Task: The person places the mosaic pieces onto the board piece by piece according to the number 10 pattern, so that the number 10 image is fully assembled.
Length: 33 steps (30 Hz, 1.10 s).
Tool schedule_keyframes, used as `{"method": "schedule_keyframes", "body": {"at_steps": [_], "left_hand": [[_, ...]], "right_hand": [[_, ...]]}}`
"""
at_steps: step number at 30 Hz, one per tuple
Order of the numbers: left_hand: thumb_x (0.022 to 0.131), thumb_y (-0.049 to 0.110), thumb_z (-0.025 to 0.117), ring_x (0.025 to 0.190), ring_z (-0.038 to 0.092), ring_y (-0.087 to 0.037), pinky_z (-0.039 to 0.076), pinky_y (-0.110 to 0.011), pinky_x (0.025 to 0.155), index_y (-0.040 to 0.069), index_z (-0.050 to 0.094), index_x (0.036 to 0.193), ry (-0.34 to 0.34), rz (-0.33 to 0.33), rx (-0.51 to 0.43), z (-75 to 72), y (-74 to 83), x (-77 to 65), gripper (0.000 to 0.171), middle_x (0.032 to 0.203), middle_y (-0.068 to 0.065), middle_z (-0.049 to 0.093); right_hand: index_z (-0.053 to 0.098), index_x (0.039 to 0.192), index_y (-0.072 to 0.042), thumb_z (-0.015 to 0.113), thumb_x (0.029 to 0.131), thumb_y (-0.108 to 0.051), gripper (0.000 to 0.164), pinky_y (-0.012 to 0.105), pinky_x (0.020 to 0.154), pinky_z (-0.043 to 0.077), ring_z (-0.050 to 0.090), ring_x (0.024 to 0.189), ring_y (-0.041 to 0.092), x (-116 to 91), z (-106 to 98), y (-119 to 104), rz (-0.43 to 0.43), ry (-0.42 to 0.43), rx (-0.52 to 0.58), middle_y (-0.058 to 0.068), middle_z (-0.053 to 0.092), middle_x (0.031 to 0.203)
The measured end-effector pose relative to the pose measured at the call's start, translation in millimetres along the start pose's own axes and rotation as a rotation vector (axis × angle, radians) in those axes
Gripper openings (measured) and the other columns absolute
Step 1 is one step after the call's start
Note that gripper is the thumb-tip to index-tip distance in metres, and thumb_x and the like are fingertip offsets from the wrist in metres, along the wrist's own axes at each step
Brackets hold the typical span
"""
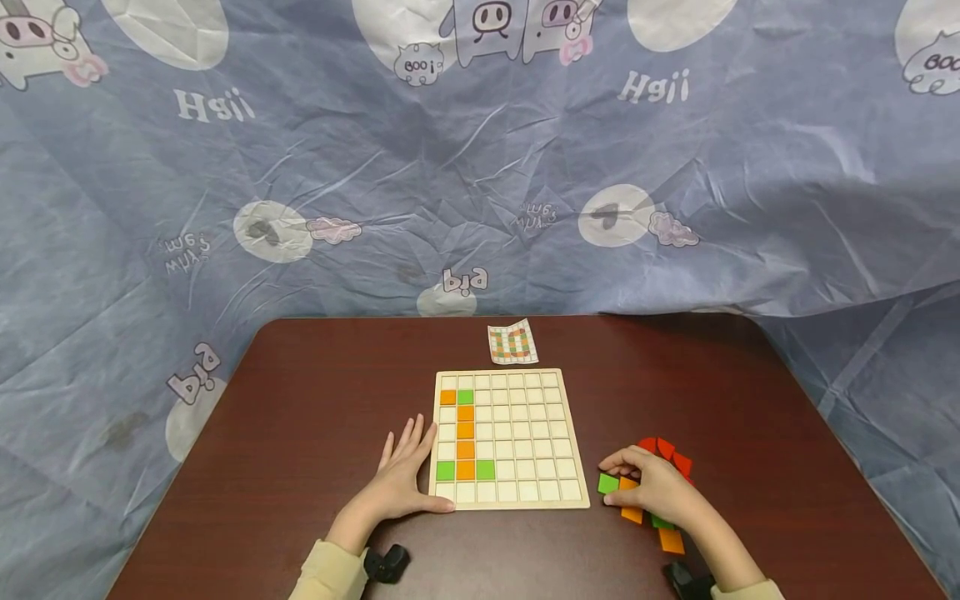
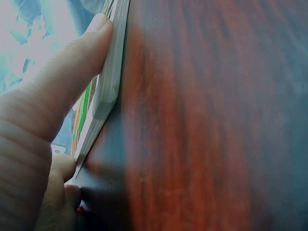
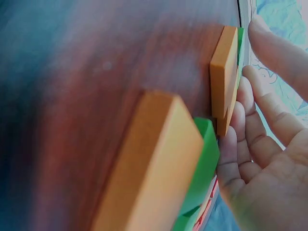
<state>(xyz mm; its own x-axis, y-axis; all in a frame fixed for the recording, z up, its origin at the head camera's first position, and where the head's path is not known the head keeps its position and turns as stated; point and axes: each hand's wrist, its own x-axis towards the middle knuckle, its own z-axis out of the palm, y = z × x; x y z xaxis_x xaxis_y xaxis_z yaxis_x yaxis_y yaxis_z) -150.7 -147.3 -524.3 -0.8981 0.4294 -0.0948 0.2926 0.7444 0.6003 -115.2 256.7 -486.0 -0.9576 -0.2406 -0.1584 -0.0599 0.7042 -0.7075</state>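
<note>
A square wooden grid board (image 1: 536,505) lies on the table with orange and green tiles in its left columns. My left hand (image 1: 396,479) rests at its left edge, fingers spread and thumb on the near left corner; the left wrist view shows that thumb (image 2: 72,67) along the board's side. To the right of the board, my right hand (image 1: 652,483) is over a group of loose tiles. Its thumb and index finger are apart, with a green square tile (image 1: 608,483) between their tips. Orange tiles (image 3: 225,67) lie close by its fingers in the right wrist view.
A small pattern card (image 1: 513,342) lies beyond the board. Red curved tiles (image 1: 666,448) sit behind my right hand, and an orange tile (image 1: 671,542) lies nearer me. A patterned cloth (image 1: 480,167) hangs behind the dark wooden table (image 1: 337,367).
</note>
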Motion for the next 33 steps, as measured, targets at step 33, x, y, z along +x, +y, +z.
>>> {"method": "schedule_keyframes", "body": {"at_steps": [33], "left_hand": [[0.067, 0.059, 0.083, 0.154, -0.004, -0.034, -0.007, -0.059, 0.120, 0.009, 0.015, 0.159, -0.016, 0.004, -0.014, -0.4, -0.7, -2.0, 0.125, 0.165, -0.017, 0.000]], "right_hand": [[0.067, 0.083, -0.014, 0.083, 0.076, -0.015, 0.018, 0.021, 0.059, 0.043, 0.051, 0.069, 0.010, 12.8, 1.4, -11.9, 0.072, 0.015, -0.054, -0.003, 0.058, 0.075]]}}
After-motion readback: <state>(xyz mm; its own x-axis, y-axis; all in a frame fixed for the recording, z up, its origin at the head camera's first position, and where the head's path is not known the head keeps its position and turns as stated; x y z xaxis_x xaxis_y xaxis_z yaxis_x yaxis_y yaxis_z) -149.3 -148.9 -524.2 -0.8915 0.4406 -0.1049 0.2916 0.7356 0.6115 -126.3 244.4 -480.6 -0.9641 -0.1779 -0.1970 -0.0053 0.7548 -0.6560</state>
